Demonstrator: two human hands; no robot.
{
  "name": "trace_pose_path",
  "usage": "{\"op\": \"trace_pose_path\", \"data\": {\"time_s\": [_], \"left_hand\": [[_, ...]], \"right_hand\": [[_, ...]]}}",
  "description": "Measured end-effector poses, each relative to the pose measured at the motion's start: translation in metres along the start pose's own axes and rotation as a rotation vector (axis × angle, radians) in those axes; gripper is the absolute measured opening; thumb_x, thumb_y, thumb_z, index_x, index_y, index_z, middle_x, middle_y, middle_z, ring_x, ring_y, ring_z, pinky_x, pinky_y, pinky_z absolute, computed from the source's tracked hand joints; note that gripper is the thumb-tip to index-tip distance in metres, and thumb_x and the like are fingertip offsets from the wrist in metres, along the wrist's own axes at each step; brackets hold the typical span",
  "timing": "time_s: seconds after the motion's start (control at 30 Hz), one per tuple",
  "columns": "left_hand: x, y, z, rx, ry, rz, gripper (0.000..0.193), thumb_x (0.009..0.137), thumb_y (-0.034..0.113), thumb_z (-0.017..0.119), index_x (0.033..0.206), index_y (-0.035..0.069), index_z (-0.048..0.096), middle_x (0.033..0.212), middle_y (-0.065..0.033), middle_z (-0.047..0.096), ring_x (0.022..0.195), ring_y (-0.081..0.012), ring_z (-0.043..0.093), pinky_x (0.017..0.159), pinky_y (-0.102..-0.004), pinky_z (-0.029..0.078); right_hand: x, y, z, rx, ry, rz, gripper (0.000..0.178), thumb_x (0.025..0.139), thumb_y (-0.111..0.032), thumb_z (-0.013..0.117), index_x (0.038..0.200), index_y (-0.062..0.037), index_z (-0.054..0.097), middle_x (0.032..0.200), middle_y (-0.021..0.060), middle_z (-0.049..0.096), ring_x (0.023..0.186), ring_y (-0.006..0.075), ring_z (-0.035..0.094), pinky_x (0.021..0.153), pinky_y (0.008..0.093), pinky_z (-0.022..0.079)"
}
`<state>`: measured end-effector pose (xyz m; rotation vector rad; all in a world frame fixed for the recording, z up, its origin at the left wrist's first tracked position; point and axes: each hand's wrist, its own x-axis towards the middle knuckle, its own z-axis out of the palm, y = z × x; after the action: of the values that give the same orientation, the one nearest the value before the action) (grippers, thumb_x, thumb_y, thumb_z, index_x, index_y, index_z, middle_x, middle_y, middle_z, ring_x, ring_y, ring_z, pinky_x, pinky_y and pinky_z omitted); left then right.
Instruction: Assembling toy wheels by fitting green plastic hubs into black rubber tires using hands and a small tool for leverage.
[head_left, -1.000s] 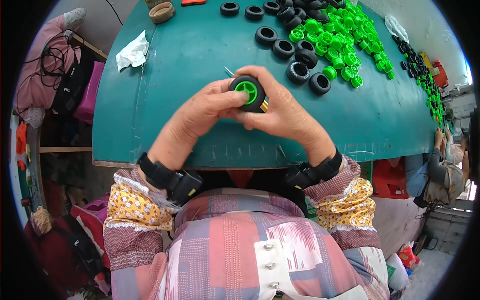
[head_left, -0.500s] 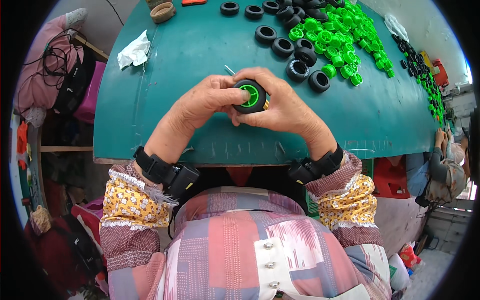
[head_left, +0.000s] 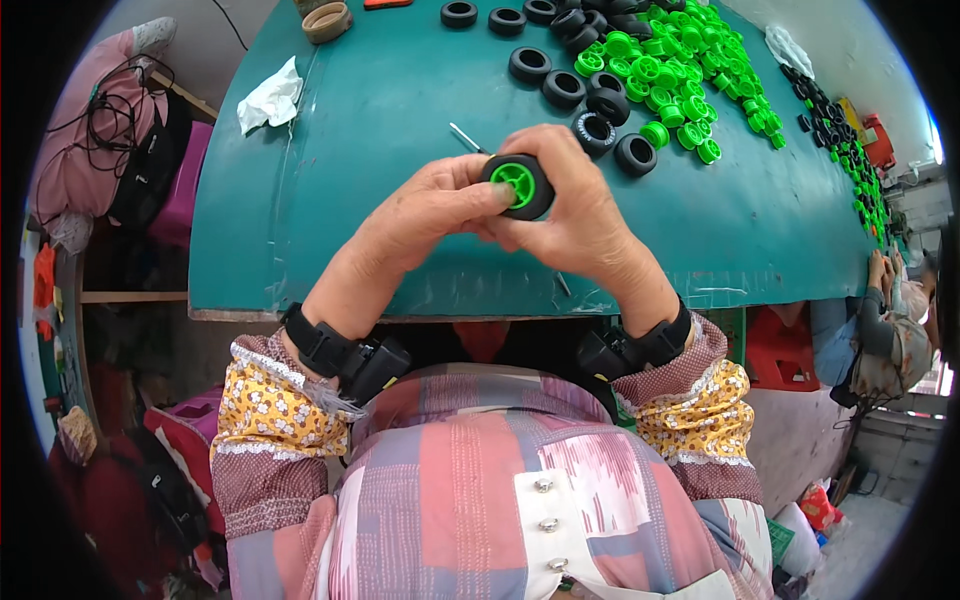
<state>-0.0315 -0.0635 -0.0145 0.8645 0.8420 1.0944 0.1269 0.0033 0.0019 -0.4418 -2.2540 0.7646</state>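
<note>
Both my hands hold one small toy wheel [head_left: 520, 186], a black tyre with a green hub set in it, above the near part of the green table [head_left: 380, 110]. My left hand [head_left: 430, 212] grips it from the left with the thumb pressed on the tyre's rim. My right hand [head_left: 580, 215] cups it from the right and from behind. A thin metal pin [head_left: 463, 137] lies on the table just beyond my left hand. Loose black tyres [head_left: 600, 102] and a heap of green hubs [head_left: 680, 75] lie further back on the right.
A crumpled white cloth [head_left: 268, 97] lies at the table's left edge. A tape roll [head_left: 327, 21] sits at the far left. More black and green parts [head_left: 835, 130] run along the right edge, where another person [head_left: 890, 320] sits. Bags and cables [head_left: 110, 140] hang to the left.
My hands have stayed together on the wheel, shifting slightly, and my left thumb now presses on the tyre's rim.
</note>
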Motion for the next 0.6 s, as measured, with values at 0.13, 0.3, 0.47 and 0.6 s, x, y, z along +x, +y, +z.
{"op": "trace_pose_path", "data": {"time_s": [0.13,0.3,0.47,0.6], "left_hand": [[0.007,-0.012,-0.001,-0.064,0.106,0.037,0.024,0.082,0.025,0.059,0.091,0.003,0.056,0.081,-0.0042,0.06,0.066,-0.0103,0.059,0.063,-0.0213,0.047],[0.002,-0.001,0.001,-0.045,0.192,0.062,0.026,0.081,0.024,0.059,0.092,0.002,0.055,0.077,-0.0078,0.062,0.063,-0.012,0.06,0.061,-0.0221,0.049],[0.0,0.0,-0.005,0.025,0.281,0.019,0.028,0.08,0.023,0.06,0.092,-0.001,0.054,0.077,-0.0106,0.061,0.063,-0.0142,0.061,0.062,-0.0236,0.05],[0.0,-0.003,-0.003,0.044,0.295,-0.006,0.028,0.081,0.02,0.055,0.098,-0.001,0.053,0.076,-0.0101,0.061,0.062,-0.015,0.062,0.058,-0.0243,0.052]], "right_hand": [[-0.002,-0.004,-0.005,-0.014,-0.013,0.15,0.046,0.057,-0.016,0.075,0.093,-0.0028,0.05,0.088,0.0121,0.054,0.085,0.0287,0.051,0.073,0.0349,0.043],[-0.008,0.015,-0.002,0.347,-0.087,0.528,0.058,0.064,-0.023,0.075,0.109,0.002,0.048,0.086,0.0095,0.058,0.079,0.0172,0.056,0.068,0.0272,0.046],[-0.008,0.021,-0.009,0.705,-0.141,0.608,0.033,0.082,-0.019,0.059,0.105,0.0048,0.054,0.078,0.007,0.06,0.069,0.0108,0.057,0.063,0.022,0.047],[-0.008,0.023,-0.012,0.696,-0.197,0.648,0.032,0.086,-0.02,0.055,0.106,0.0049,0.054,0.077,0.0065,0.059,0.067,0.0113,0.057,0.063,0.0224,0.047]]}}
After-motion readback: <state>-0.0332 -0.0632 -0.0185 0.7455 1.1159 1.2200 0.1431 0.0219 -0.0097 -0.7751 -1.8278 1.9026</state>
